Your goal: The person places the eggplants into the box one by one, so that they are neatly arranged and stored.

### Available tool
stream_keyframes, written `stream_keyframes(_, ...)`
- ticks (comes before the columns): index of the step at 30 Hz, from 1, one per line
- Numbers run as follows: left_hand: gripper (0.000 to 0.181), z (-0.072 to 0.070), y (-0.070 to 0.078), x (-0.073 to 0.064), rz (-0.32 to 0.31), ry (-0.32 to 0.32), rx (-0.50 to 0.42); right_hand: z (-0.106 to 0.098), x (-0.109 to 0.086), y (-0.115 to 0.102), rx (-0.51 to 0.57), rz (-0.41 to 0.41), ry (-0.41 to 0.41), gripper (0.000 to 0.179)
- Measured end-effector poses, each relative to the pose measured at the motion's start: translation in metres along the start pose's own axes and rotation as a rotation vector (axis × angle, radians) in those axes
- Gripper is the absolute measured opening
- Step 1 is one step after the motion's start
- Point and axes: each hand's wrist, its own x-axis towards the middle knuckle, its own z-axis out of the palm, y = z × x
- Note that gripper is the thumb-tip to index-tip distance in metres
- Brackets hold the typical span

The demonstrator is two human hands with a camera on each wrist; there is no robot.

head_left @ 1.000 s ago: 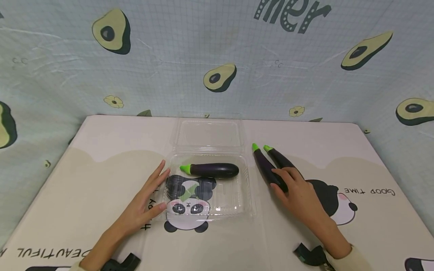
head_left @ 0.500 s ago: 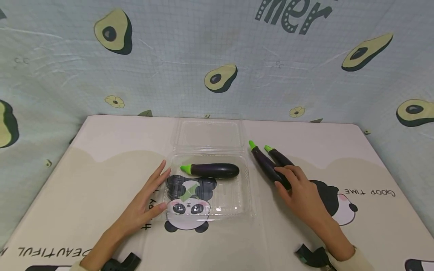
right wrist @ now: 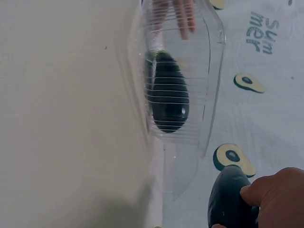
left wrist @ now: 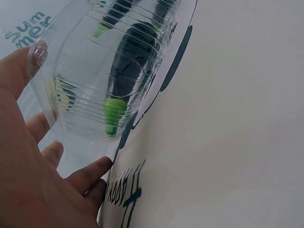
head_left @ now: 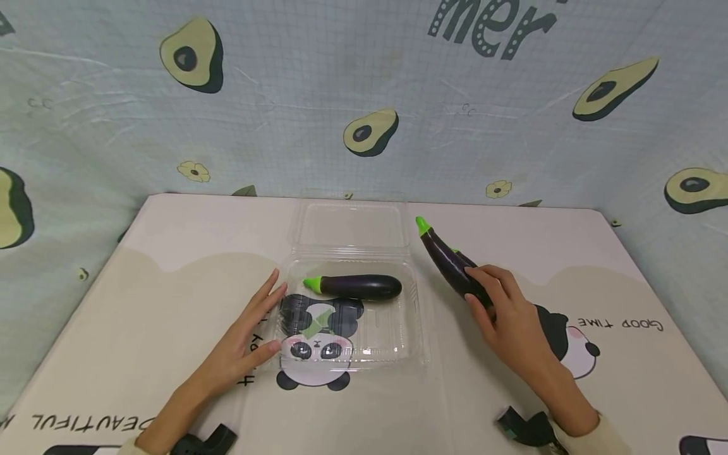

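My right hand [head_left: 514,328] grips the thick end of a dark purple eggplant [head_left: 452,264] between thumb and fingers, its green stem end pointing away. The right wrist view shows the thumb pressed on that eggplant [right wrist: 228,199]. Behind it lies a second eggplant [head_left: 465,258] on the table, mostly hidden. A third eggplant [head_left: 361,287] lies sideways in the far part of a clear plastic clamshell box [head_left: 419,319], lid raised at the back. At the box's left side, my left hand [head_left: 239,344] has its fingers spread; in the left wrist view, the thumb touches the rim [left wrist: 40,61].
The table [head_left: 188,303] has a pale printed cover with panda pictures and lettering. A light blue avocado-print cloth [head_left: 273,126] hangs behind it. Black wrist-camera mounts [head_left: 529,426] sit at both wrists.
My right hand has raised its eggplant off the table, the stem end tipping upward, and now covers more of the eggplant behind. The left hand and the box have stayed put.
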Motion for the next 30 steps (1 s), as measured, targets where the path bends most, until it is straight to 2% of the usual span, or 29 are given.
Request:
stream_keyframes(15, 0.075, 0.000, -0.003, -0.002, 0.007, -0.001, 0.006, -0.001, 0.020, -0.009, 0.051, -0.080, -0.004, 0.041)
stream_keyframes(30, 0.078, -0.001, -0.001, -0.001, 0.000, -0.004, 0.009, 0.003, 0.040, -0.027, 0.104, -0.167, -0.055, 0.038)
